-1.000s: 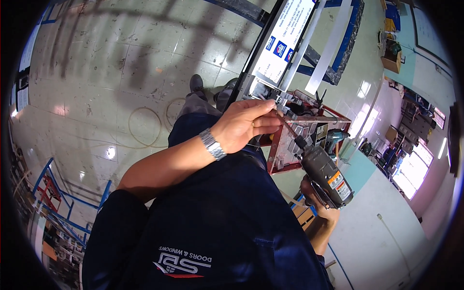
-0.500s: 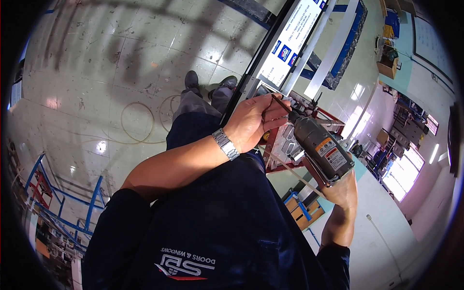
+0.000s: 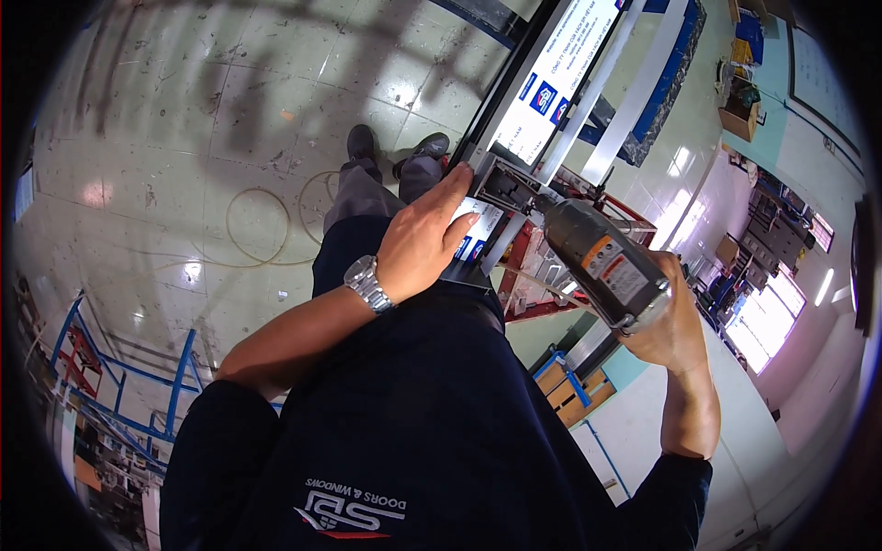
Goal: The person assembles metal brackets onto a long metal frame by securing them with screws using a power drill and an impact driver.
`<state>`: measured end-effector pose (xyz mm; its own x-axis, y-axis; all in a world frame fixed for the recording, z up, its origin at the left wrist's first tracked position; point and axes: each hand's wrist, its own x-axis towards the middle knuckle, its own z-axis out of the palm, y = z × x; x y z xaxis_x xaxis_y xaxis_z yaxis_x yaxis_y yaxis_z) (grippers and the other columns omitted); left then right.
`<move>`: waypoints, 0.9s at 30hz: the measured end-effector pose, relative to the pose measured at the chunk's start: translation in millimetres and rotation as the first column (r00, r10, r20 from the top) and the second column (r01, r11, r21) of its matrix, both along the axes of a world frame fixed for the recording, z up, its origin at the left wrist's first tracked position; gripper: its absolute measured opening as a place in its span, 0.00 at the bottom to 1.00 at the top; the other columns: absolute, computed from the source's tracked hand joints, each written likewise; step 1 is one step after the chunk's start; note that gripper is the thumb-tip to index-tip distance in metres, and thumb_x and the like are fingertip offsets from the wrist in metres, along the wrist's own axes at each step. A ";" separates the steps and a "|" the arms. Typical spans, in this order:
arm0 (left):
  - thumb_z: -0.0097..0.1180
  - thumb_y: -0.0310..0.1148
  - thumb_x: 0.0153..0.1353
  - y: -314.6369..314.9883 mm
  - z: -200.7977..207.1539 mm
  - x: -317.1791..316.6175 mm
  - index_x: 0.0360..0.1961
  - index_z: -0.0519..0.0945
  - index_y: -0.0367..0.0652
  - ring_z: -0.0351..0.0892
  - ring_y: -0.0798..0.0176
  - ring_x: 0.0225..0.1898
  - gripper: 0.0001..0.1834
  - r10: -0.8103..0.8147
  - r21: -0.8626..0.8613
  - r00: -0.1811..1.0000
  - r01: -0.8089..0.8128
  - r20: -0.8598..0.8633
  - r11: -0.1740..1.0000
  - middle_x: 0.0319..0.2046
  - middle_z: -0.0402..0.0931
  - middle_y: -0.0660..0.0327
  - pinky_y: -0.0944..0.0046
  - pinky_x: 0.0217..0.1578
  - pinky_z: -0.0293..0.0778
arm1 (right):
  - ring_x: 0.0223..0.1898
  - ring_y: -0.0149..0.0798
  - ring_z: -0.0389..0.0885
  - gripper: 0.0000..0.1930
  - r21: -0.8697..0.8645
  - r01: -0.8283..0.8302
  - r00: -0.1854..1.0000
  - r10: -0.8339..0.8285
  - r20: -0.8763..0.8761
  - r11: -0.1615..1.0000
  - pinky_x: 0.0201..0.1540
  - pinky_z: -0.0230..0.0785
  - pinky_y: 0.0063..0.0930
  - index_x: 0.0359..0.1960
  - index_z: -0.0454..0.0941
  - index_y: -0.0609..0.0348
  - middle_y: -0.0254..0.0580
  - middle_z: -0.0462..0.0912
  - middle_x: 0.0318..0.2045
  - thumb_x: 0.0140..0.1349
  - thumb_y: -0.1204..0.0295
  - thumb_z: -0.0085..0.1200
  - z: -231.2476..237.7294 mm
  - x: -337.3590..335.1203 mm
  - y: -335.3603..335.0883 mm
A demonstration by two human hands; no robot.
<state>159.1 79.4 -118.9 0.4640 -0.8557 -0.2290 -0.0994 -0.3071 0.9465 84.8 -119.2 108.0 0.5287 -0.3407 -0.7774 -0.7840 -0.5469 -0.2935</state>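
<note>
My right hand (image 3: pixel 675 317) grips a dark grey pistol-grip power screwdriver (image 3: pixel 597 262) with an orange-and-white label. Its nose points left and meets the dark metal frame (image 3: pixel 505 184) at an opening in the profile; the bit's tip cannot be made out. Flat on the near edge of that frame lies my left hand (image 3: pixel 427 230), its fingers stretched out and thumb apart, with nothing held. White printed protective film (image 3: pixel 547 96) covers part of the frame. A metal watch (image 3: pixel 367 283) is on my left wrist.
Behind the frame are light metal bars (image 3: pixel 634 101) and a blue padded support (image 3: pixel 675 78). A red stand (image 3: pixel 528 280) is below the screwdriver. A thin hose (image 3: pixel 257 264) loops over the tiled floor. Blue metal racks (image 3: pixel 175 386) are at lower left.
My left hand has left the bit's tip and moved down-left onto the frame, its fingers straightening. The screwdriver has come down, its nose now at the frame's opening.
</note>
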 end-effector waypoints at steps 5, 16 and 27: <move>0.53 0.35 0.70 -3.5 -2.7 1.6 0.66 0.70 0.39 0.76 0.43 0.58 0.26 0.029 0.013 1.000 -0.028 -0.002 1.000 0.63 0.72 0.47 0.56 0.57 0.74 | 0.45 0.47 0.79 0.41 -0.082 -0.378 0.899 0.387 0.206 0.922 0.48 0.74 0.36 0.58 0.71 0.67 0.52 0.77 0.44 0.41 0.66 0.77 -14.1 -14.0 -12.6; 0.54 0.34 0.70 -8.9 -3.4 5.4 0.57 0.78 0.33 0.81 0.47 0.53 0.19 0.117 -0.020 0.990 -0.119 -0.077 0.993 0.55 0.78 0.45 0.58 0.53 0.78 | 0.38 0.48 0.86 0.32 -0.072 -0.198 0.964 0.208 0.164 0.978 0.50 0.75 0.33 0.53 0.79 0.67 0.54 0.86 0.38 0.41 0.71 0.71 -18.1 -20.5 -20.0; 0.54 0.33 0.70 -8.6 -4.2 7.5 0.59 0.77 0.37 0.80 0.48 0.56 0.19 0.094 0.001 0.993 -0.095 -0.077 0.996 0.57 0.77 0.48 0.60 0.55 0.76 | 0.44 0.45 0.81 0.43 -0.104 -0.345 0.917 0.359 0.174 0.933 0.42 0.75 0.36 0.60 0.73 0.63 0.52 0.78 0.44 0.38 0.66 0.79 -23.7 -21.1 -22.6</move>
<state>166.5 70.7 -123.1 0.5239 -0.8095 -0.2648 0.0029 -0.3092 0.9510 63.7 -141.8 84.4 0.7575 -0.1554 -0.6340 -0.4715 -0.8020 -0.3668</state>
